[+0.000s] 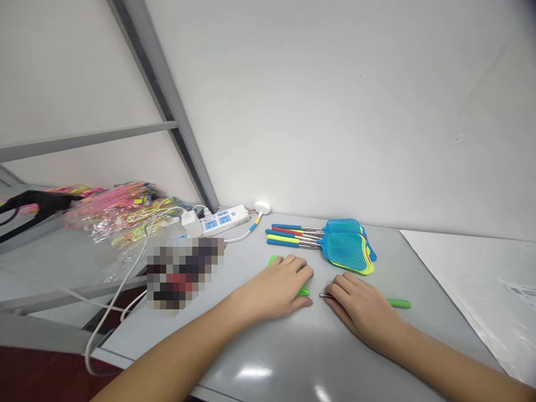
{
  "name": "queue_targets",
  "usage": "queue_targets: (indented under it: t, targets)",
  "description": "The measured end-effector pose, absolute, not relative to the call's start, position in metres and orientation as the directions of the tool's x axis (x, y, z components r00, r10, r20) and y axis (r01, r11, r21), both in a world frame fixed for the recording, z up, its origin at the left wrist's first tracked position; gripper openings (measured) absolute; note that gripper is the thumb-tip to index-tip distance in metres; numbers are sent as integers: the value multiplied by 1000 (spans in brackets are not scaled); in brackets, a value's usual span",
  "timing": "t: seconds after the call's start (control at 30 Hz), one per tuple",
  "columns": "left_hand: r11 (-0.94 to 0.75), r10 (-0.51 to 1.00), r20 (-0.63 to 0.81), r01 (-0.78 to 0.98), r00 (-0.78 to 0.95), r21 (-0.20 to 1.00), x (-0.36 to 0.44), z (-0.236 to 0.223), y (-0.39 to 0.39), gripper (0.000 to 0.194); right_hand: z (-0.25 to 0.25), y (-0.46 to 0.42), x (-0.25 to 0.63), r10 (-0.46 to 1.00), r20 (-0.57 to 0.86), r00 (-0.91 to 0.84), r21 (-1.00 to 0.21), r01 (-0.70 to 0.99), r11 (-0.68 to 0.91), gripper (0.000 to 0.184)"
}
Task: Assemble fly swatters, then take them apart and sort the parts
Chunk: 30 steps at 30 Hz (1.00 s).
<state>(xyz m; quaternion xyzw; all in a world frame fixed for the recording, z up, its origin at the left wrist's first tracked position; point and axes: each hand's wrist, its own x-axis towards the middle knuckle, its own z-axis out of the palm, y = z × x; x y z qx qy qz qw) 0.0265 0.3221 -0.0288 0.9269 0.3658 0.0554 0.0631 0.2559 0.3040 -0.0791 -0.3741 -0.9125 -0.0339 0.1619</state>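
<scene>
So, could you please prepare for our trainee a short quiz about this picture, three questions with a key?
1. Multiple choice: which colour is the handle that shows beside the right hand?
a) red
b) green
c) blue

2. True or false: in the picture, the power strip lies to the left of the stacked swatters.

3. Short answer: are the metal rod at the right hand and the green piece under the left hand touching or apart?

Key:
1. b
2. True
3. Apart; a gap shows between their ends.
</scene>
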Motion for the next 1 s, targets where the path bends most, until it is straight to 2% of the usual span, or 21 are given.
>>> queue_targets:
  t: [0.17, 0.3, 0.43, 0.73, 0.9, 1.0]
  targets:
    - [-694, 719, 17, 716, 695, 78, 20, -19, 319, 30, -81, 304, 257, 647, 336, -684, -56, 671, 739, 16]
    - [-562, 827, 8, 826, 562, 31, 7, -23, 301, 27, -87, 307, 259, 641, 347, -685, -83, 658, 749, 15]
    - [-396, 915, 80, 918, 395, 5, -10, -36, 273, 25, -93, 309, 262, 639, 348, -686, -128, 640, 757, 15]
    - [-131, 970, 217, 989, 113, 69, -55, -61, 249, 45, -96, 308, 263, 680, 298, -670, -224, 644, 732, 16]
    - [-85, 971, 229, 992, 62, 93, -59, -70, 249, 49, -94, 309, 264, 690, 272, -671, -229, 651, 724, 15]
    - [-141, 962, 249, 986, 115, 90, -56, -64, 248, 48, -93, 309, 263, 688, 263, -677, -220, 652, 726, 14]
